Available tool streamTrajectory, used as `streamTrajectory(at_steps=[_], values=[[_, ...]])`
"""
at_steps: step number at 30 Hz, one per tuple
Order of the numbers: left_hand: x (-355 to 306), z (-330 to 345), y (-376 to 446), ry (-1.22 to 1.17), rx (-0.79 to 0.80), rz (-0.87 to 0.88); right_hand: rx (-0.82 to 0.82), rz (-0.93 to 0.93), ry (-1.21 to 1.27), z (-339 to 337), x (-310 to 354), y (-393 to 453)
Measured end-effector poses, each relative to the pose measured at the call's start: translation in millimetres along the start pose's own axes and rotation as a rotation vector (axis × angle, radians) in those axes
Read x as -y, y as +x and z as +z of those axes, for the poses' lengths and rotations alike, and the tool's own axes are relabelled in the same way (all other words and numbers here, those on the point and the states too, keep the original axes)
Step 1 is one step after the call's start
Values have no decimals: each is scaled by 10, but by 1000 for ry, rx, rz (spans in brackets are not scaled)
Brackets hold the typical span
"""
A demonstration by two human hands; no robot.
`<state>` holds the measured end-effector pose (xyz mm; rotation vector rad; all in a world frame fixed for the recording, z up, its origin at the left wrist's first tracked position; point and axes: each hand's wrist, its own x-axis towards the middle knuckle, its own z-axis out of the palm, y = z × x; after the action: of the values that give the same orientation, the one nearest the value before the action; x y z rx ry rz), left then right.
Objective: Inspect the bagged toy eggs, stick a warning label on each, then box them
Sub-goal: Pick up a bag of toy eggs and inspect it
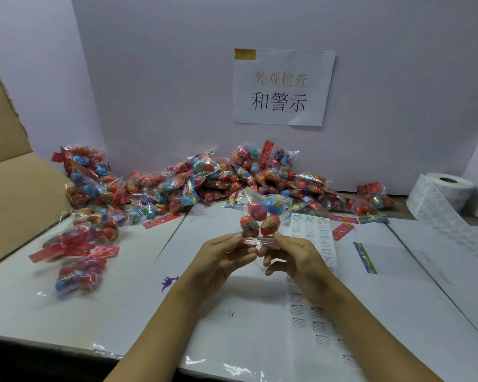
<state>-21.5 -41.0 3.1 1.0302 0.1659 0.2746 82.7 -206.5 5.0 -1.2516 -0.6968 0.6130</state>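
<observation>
A clear bag of red, pink and blue toy eggs [258, 217] is held up over the middle of the table. My left hand [224, 256] pinches its lower left edge and my right hand [290, 256] pinches its lower right edge. A strip of warning labels [313, 238] lies on the table just right of my hands. A long heap of bagged eggs [210, 179] lines the back wall. Several more bags [80, 249] lie at the left. A cardboard box [14, 199] stands open at the far left.
A roll of white labels [444, 193] sits at the back right, its peeled backing trailing over the table. Loose header cards [364, 257] and a small purple dinosaur [169, 282] lie on the white paper-covered table [138, 307]. A paper sign [282, 86] hangs on the wall.
</observation>
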Motion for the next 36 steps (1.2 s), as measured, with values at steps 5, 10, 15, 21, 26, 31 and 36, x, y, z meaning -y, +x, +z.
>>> streamTrajectory(at_steps=[5, 10, 15, 21, 26, 31, 36], values=[[23, 13, 16, 128, -79, 46, -116, -2, -150, -20, -26, 19], [36, 48, 32, 81, -196, 169, -233, -42, -231, -11, -45, 34], [75, 15, 55, 107, -266, 277, -456, -99, -352, -6, -103, 41], [230, 60, 51, 795, -156, 710, -313, -16, -185, 42, -140, 28], [304, 103, -20, 1081, -51, 706, -103, -32, 9, 66, -100, 27], [167, 118, 40, 618, -348, 414, -177, 29, 158, -17, -68, 41], [100, -1, 85, 113, -290, 182, -97, 94, 52, -17, -58, 36]])
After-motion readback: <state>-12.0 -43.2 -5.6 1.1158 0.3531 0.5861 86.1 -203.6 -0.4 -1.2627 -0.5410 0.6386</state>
